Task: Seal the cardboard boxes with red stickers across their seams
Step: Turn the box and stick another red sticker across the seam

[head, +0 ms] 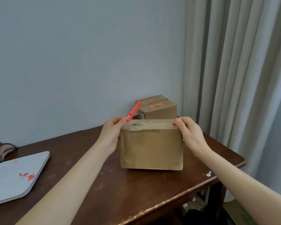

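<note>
Sticker [133, 111] is being pinched in the left hand [111, 135] — the box [151, 148] is being steadied by the right hand [189, 133], fingers curled on its edge. Next, pressing across the top seam is being called for.

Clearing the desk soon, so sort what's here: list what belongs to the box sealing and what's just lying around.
Belongs to the job:
front box
red sticker in the left hand
right hand steadying the box
stickered boxes behind

Lying about:
grey board
pouch
curtain

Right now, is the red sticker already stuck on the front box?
No, the left hand holds the red sticker up in the air above the front box.
</note>
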`<state>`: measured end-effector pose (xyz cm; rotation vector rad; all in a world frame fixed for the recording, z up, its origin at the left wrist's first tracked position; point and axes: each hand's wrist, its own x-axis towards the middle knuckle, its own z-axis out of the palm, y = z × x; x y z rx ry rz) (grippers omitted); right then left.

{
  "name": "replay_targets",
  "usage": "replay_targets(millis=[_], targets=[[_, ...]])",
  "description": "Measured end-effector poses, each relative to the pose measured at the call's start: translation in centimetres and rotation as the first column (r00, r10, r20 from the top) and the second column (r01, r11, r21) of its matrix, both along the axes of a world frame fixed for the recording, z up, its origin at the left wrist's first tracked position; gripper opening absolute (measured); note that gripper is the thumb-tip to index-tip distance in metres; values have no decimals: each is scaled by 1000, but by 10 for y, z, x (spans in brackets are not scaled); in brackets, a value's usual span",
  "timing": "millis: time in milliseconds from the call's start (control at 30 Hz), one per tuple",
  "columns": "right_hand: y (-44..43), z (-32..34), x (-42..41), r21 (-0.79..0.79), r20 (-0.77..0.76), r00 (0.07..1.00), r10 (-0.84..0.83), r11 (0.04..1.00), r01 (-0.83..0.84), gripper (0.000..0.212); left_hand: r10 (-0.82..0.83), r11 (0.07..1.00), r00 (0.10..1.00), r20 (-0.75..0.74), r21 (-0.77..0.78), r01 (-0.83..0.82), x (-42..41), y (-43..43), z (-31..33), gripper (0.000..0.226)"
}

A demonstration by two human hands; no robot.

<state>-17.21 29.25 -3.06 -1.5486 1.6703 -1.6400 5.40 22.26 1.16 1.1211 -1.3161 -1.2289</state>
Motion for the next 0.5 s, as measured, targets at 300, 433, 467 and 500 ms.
replay_targets(millis=[300,433,467,500], targets=[[5,3,2,19,-170,985,-39,999,43,11,86,985,971,221,-166,-49,9,3,-8,11],[-2,36,9,36,-118,992,-44,998,48,22,68,966,965,254,-257,0,-1,2,14,7],[-5,45,11,94,-88,996,-9,995,17,29,49,965,962,268,-261,23,-5,2,18,8],[-7,52,13,161,-64,997,34,987,-23,32,32,964,960,279,-263,44,-9,2,21,10]])
